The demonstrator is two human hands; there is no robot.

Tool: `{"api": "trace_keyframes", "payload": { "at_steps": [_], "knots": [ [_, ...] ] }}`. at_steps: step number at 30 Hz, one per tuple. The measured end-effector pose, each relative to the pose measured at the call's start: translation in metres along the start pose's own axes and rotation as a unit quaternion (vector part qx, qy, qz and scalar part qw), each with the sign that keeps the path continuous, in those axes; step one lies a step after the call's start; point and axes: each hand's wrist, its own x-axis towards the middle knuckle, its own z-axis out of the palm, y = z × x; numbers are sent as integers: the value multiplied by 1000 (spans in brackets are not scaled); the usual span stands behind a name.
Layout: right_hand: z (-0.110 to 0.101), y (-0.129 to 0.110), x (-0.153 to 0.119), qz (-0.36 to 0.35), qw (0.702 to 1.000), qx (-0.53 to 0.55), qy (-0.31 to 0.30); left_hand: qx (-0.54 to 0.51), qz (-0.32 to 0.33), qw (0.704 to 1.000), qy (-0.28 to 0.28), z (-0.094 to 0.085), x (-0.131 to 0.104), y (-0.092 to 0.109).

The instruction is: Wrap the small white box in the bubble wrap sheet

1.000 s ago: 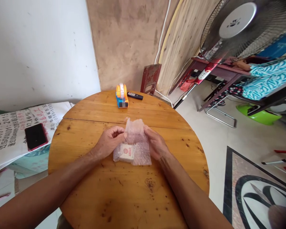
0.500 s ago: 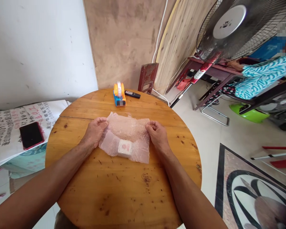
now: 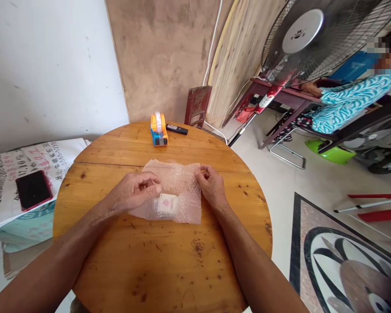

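A sheet of bubble wrap (image 3: 182, 176) lies on the round wooden table. On its near part sits a small white box (image 3: 167, 203) with a pinkish-red mark on top; its near side looks covered by the wrap. My right hand (image 3: 211, 184) pinches the upper right edge of the sheet between thumb and fingers. Over the left part of the sheet hovers my left hand (image 3: 137, 189), its thumb and bent forefinger apart, close to the box's upper left corner. Nothing shows between those fingers, and whether they touch the wrap I cannot tell.
An orange and blue tape dispenser (image 3: 159, 129) and a black remote-like device (image 3: 177, 129) stand at the far edge of the wooden table (image 3: 169, 269). Left of it, a phone (image 3: 33, 190) rests on printed sacks. A standing fan (image 3: 296, 39) and a seated person (image 3: 355, 102) are at right.
My left hand has let go of the wrap's left edge and moved right, towards the box. My right hand keeps its pinch. The camera view has shifted slightly.
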Motion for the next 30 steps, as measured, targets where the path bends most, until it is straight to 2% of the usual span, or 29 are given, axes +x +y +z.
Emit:
{"api": "trace_keyframes", "payload": {
  "at_steps": [2, 4, 5, 7, 8, 10, 11, 12, 13, 15, 16, 17, 18, 20, 24, 27, 30],
  "knots": [
    [0, 1, 1, -1, 1000, -5, -1, -54, -17, 996, -76, -7, -3, 3],
    [0, 1, 2, -1, 1000, -14, -2, -115, -24, 978, -173, -14, -8, 9],
    [0, 1, 2, -1, 1000, -20, -3, -137, -28, 959, -246, -16, -11, 13],
    [0, 0, 2, -3, 999, -31, -5, -122, -68, 903, -407, -15, -17, 21],
    [1, 0, 2, -3, 999, -39, -6, -102, -64, 884, -452, -12, -20, 24],
    [2, -1, 2, 1, 998, -55, -6, -86, -64, 857, -505, -6, -23, 26],
    [2, -2, 1, 4, 998, -66, -6, -89, -68, 854, -507, -2, -23, 25],
    [3, -3, 1, 7, 997, -77, -4, -98, -73, 869, -480, 1, -22, 22],
    [3, -4, 1, 9, 996, -88, -3, -104, -73, 897, -424, 3, -20, 19],
    [4, -5, 0, 11, 994, -105, -5, -78, -50, 964, -251, 6, -15, 12],
    [4, -6, 0, 12, 994, -110, -9, -43, -27, 986, -161, 7, -12, 8],
    [3, -6, 0, 12, 993, -113, -12, -2, -1, 996, -88, 9, -9, 5],
    [3, -6, 1, 13, 993, -113, -13, 37, 26, 998, -43, 11, -7, 2],
    [3, -7, 1, 9, 994, -104, -9, 78, 60, 995, -35, 16, -5, -4],
    [7, -6, 4, -4, 999, -38, 22, 92, 40, 990, -100, 29, -5, -13],
    [12, -4, 7, 7, 999, -2, 41, 115, 39, 988, -97, 37, -5, -19],
    [8, -6, 7, 24, 998, 2, 60, 141, 38, 986, -77, 41, -2, -25]
  ]
}}
